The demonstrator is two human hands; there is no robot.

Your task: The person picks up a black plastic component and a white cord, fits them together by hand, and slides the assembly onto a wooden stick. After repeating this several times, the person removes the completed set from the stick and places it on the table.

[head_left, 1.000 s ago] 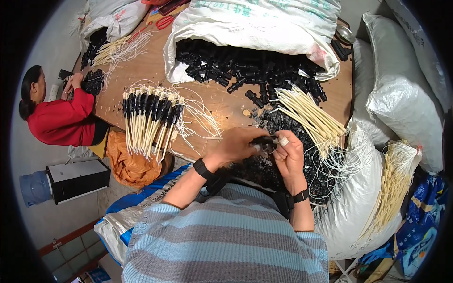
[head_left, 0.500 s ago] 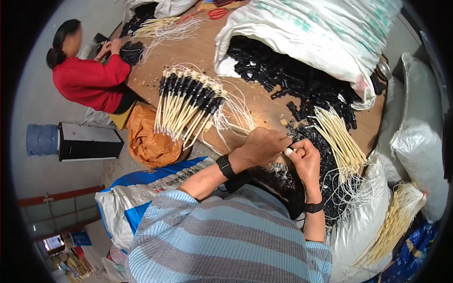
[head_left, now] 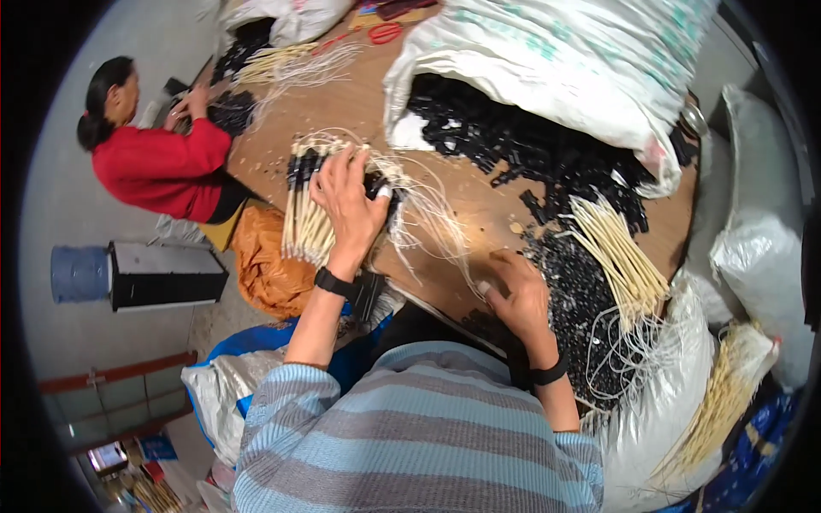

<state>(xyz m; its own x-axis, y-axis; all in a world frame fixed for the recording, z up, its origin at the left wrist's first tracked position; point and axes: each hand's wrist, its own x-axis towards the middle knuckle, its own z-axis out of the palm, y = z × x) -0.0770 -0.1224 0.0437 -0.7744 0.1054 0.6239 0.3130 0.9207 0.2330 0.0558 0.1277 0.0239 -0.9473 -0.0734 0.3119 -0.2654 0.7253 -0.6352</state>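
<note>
My left hand (head_left: 349, 205) lies over a row of cream sticks or thin tubes (head_left: 306, 227) with black sleeves (head_left: 301, 169) and white cords (head_left: 428, 224). Its fingers are spread and cover part of the row, so any single piece under the palm is hidden. Near the table's front edge, my right hand (head_left: 520, 299) has bent fingers with a gap between them and the thumb, which has a white wrap. A white cord runs from the row to that thumb; they appear to touch. Beside this hand lies a heap of small black pieces (head_left: 560, 278).
A white woven sack (head_left: 547, 64) spills black connectors (head_left: 479, 128) across the wooden table (head_left: 376, 98). More cream sticks (head_left: 616, 256) lie at right, near stuffed sacks (head_left: 761, 222). A co-worker in red (head_left: 162, 167) sits at left, beyond an orange bag (head_left: 267, 265). Red scissors (head_left: 385, 32) lie far back.
My hands were together at the front edge, working on a small piece. Now they are apart: the left has moved left onto the row, the right slightly down and left. A cord now stretches toward the right hand.
</note>
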